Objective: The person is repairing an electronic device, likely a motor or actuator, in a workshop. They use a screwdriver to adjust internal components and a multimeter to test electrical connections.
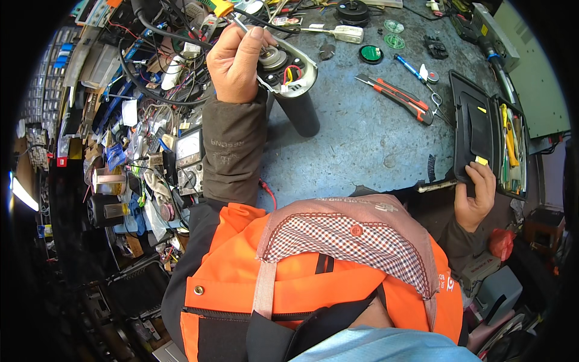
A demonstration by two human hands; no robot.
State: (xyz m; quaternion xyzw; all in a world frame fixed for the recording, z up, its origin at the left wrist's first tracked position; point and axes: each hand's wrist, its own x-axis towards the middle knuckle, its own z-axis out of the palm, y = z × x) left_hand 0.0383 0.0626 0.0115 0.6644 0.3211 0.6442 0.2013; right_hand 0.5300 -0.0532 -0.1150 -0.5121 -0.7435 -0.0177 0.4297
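Note:
My left hand (236, 65) is closed on the rim of an opened device (304, 114). The device has a dark cylindrical body and a pale rim, with a round metal part and red and yellow wires inside; its exact kind I cannot make out. The fingertips are partly hidden behind the thumb. It is held tilted above the left part of the blue worktop (356, 151). At the right, my right hand (475, 196) has its fingers extended, with their tips against the near edge of an open black tool case (471, 114); the thumb stands apart.
A red-and-black utility knife (398, 99), a blue pen-like tool (409, 67) and scissors (435, 98) lie mid-right. Behind them are a white-handled brush (344, 33), a green disc (370, 54) and a black spool (352, 12). Cables and a meter (189, 148) crowd the left.

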